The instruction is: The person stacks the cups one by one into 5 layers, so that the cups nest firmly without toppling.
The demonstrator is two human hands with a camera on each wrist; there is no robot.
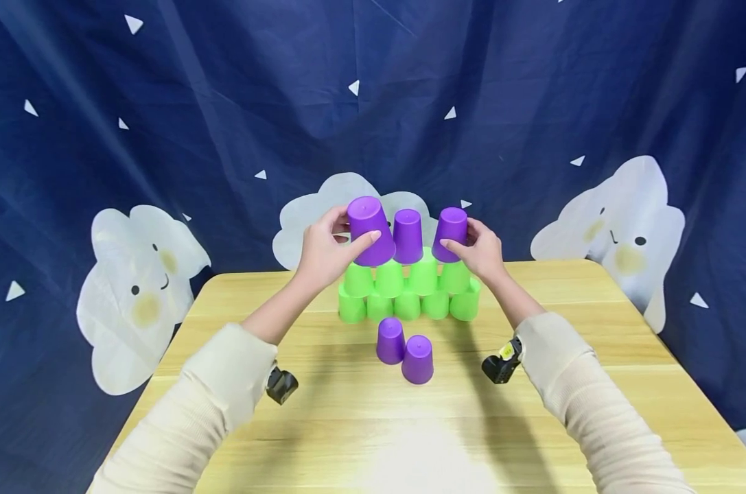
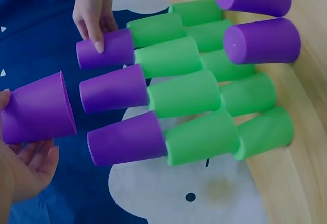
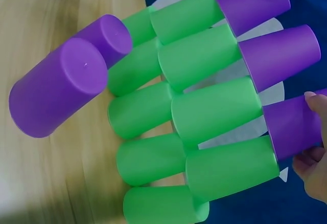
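Observation:
My left hand point(image 1: 328, 252) grips an upside-down purple cup point(image 1: 369, 230), held in the air. In the left wrist view this held cup point(image 2: 40, 109) is apart from the stack. Three purple cups form the stack's third row: a left cup point(image 2: 126, 139), a middle cup point(image 1: 408, 237) and a right cup point(image 1: 451, 233). My right hand point(image 1: 485, 252) holds that right cup between thumb and fingers, its rim at the green cups. Below are two rows of several upside-down green cups point(image 1: 423, 274). The head view hides the left purple cup behind the held one.
Two more purple cups, a rear one point(image 1: 390, 341) and a front one point(image 1: 418, 360), stand upside down on the wooden table point(image 1: 274, 439) in front of the stack. A dark blue curtain point(image 1: 410, 123) with white clouds hangs close behind the table.

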